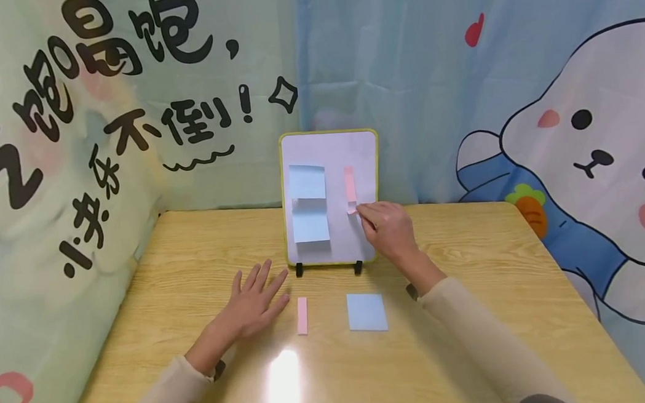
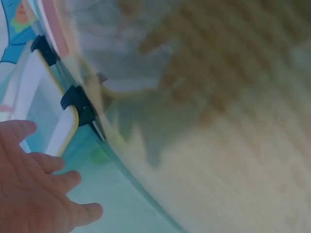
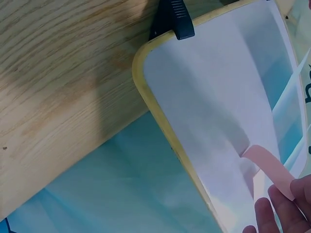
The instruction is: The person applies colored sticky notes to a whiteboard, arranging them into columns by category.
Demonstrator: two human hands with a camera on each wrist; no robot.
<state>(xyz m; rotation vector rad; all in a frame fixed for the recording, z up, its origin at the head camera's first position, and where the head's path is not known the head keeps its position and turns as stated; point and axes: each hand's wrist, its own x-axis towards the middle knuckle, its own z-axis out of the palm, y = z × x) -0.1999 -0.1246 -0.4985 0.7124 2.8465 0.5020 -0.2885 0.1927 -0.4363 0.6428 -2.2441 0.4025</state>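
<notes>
A whiteboard (image 1: 336,250) with a yellow edge stands upright on the wooden table. My right hand (image 1: 389,228) is at its right half and pinches the end of a pink sticky strip (image 3: 269,165) between thumb and finger. In the right wrist view that strip bows out, its other end at the board's face. Just above the fingers, a pink strip (image 1: 350,184) shows on the board. Two light blue sticky notes, an upper one (image 1: 307,182) and a lower one (image 1: 310,225), hang on the left half. My left hand (image 1: 253,304), fingers spread, is low over the table, left of the board.
In front of the board lie a narrow pink strip (image 1: 302,316) and a square blue note pad (image 1: 367,312). Black feet (image 1: 358,268) hold the board's lower edge. Behind the table hangs a printed cloth (image 1: 407,128) with a cartoon animal and large writing.
</notes>
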